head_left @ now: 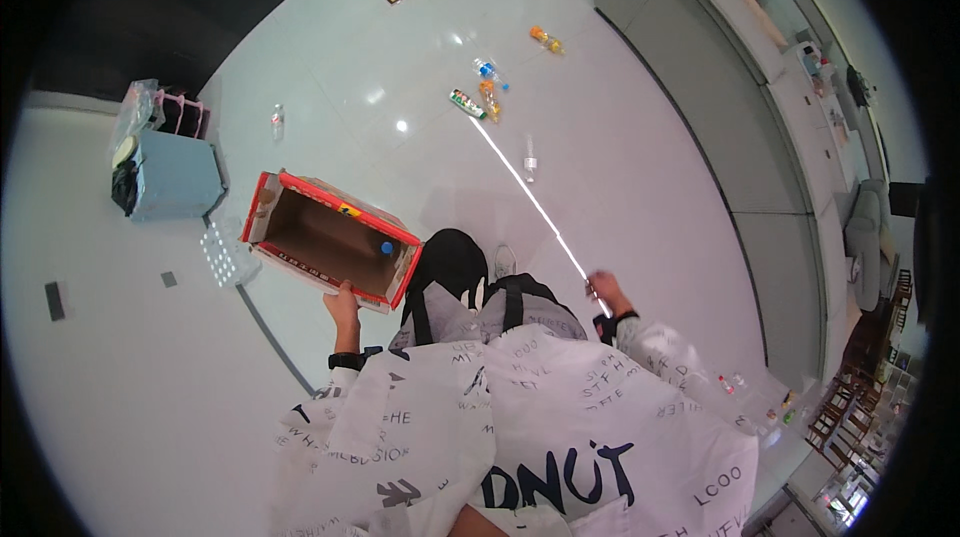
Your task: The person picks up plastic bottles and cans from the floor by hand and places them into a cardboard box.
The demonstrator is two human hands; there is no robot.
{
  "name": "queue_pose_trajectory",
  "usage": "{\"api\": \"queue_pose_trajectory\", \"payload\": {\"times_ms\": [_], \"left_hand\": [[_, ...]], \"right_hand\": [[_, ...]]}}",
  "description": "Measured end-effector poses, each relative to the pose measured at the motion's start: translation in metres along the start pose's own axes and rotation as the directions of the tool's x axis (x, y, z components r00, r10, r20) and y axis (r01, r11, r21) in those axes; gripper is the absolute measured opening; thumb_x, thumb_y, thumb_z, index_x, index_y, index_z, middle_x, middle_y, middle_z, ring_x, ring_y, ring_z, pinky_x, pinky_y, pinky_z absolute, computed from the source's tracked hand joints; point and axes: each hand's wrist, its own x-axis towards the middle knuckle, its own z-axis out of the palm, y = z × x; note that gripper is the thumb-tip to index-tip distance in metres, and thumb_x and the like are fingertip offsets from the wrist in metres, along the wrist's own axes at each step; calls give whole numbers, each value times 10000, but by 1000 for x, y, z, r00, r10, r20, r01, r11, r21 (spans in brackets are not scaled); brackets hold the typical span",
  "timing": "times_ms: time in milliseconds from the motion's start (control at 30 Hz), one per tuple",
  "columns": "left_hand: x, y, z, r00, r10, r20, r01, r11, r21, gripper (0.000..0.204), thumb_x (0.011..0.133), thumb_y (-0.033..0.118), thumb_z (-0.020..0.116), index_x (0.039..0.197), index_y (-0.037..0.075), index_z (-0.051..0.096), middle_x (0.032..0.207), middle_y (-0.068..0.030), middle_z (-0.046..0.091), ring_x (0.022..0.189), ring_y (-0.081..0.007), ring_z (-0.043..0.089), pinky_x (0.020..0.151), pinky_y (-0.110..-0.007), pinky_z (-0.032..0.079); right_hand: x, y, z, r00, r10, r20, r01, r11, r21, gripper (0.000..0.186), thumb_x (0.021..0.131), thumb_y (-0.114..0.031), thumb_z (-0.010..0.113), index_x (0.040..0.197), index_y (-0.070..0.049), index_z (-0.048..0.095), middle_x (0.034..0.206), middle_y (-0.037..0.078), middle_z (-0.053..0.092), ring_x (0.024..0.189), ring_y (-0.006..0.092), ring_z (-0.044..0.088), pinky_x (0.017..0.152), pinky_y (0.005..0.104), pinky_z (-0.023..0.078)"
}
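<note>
Watching the head view on this one. The left hand (pixel 343 305) was clamped on the near edge of an open cardboard box (pixel 330 237), red-trimmed rim, plain brown inside, held out in front at a tilt so the opening faced up at the camera. One small blue cap or ball (pixel 387 248) sat loose in the bottom. I'd call the box light and fairly stiff, but a one-handed grip on a single wall like that looked floppy to me; the wall could fold, and a hand under the base would've been safer.

The right hand (pixel 602 287) was closed around the end of a long thin white pole (pixel 530 182), which reached out across the glossy pale floor (pixel 620 167) toward a scatter of plastic bottles (pixel 488 87). Rigid, slim, smooth, probably light but whippy at the far tip.

The bottles looked light, round and slippery, so they'd roll easily on that polished tile. A clear one (pixel 530 167) stood just beside the pole. Grey sofa (pixel 700 47) ran along the right, well apart.
</note>
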Motion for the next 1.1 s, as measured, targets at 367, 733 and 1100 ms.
{"api": "queue_pose_trajectory", "payload": {"times_ms": [367, 733, 1100], "left_hand": [[306, 17, 191, 995, 14, -97, -3, 994, 110, 258, 812, 66, 573, 948, -153, 567, 908, -191, 634, 808, -247, 580, 752, -359, 453], [387, 66, 306, 992, -3, -128, 41, 955, 295, 368, 840, 224, 643, 1000, -101, 580, 984, -137, 605, 858, -198, 539, 811, -340, 435], [388, 65, 295, 983, -174, -50, 178, 979, 100, 489, 816, 87, 636, 1241, -27, 421, 1189, -118, 507, 1046, -213, 503, 935, -366, 392]], "right_hand": [[221, -292, -15, 988, -53, -147, -15, 905, -424, 286, 746, -276, 629, 915, -46, 606, 815, 137, 640, 714, 248, 631, 497, 340, 516], [524, -297, 95, 996, 11, 93, 50, 777, -627, 732, 709, -499, 654, 1297, -142, 404, 1217, 338, 433, 1220, 463, 326, 1008, 496, 315], [673, -337, 212, 964, -185, -191, 43, 818, -574, 828, 702, -362, 718, 1394, -296, 268, 1399, 365, -28, 1243, 575, 199, 1029, 485, 310]]}}
